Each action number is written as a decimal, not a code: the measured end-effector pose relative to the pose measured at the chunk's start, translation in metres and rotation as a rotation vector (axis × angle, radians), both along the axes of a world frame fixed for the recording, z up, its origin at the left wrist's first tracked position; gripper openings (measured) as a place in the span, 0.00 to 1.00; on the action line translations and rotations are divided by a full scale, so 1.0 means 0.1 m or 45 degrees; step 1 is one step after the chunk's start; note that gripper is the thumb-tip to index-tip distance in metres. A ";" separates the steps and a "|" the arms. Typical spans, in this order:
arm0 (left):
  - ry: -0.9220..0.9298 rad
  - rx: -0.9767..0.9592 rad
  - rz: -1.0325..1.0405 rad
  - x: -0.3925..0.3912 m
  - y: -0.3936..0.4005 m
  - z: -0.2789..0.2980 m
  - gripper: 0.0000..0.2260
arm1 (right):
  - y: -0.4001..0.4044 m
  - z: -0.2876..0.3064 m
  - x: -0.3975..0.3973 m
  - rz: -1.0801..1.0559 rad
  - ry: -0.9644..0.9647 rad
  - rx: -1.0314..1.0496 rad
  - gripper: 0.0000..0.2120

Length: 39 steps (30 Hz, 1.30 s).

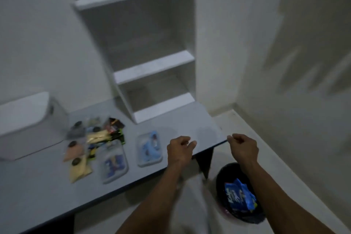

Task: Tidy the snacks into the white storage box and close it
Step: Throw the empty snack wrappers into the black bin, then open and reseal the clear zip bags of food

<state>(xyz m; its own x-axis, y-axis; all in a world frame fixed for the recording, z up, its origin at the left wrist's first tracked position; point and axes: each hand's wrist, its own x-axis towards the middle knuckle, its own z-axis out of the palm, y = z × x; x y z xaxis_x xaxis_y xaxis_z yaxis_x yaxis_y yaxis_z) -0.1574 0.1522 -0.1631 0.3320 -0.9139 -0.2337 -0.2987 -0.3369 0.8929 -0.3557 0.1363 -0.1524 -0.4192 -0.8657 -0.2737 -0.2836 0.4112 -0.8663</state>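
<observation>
Nothing is being packed yet: the snacks [95, 142] are being left piled beside the lidded white storage box [28, 125], while left hand [180, 150] and right hand [244, 147] are being held loosely curled, empty.

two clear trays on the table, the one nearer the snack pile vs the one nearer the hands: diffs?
The tray by the snack pile looks larger and lies nearer the table's front edge; the tray nearer the hands looks smaller and sits farther back. The first holds dark blue packets, the second light blue ones. Both are clear, lie flat and stand apart.

Dim, flat light w/ motion blur throughout, wide-angle bending at edges, soft shadows on right wall.
</observation>
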 end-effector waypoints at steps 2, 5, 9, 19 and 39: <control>-0.004 -0.029 0.062 0.50 0.21 0.10 0.12 | 0.04 0.12 0.42 0.109 -0.038 -0.040 0.15; -0.039 -0.058 0.149 1.22 0.60 0.23 0.12 | 0.16 0.20 1.03 0.251 -0.105 -0.080 0.14; -0.042 -0.082 0.269 2.14 1.22 0.34 0.08 | 0.41 0.21 1.83 0.480 -0.115 -0.106 0.10; -0.080 0.025 0.523 3.61 2.20 0.08 0.11 | 0.95 0.27 3.40 1.183 0.011 0.046 0.02; -0.116 0.251 0.443 4.78 -0.38 -0.32 0.07 | -1.50 -0.56 5.07 0.938 -0.056 0.182 0.03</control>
<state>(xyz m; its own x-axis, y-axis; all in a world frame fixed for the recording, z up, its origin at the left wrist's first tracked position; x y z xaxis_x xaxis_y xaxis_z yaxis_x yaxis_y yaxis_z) 0.3206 0.1147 -0.1953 0.6408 -0.6842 -0.3483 -0.2116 -0.5935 0.7765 0.1516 -0.0141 -0.2080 0.2689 -0.8728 -0.4073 -0.4951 0.2375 -0.8358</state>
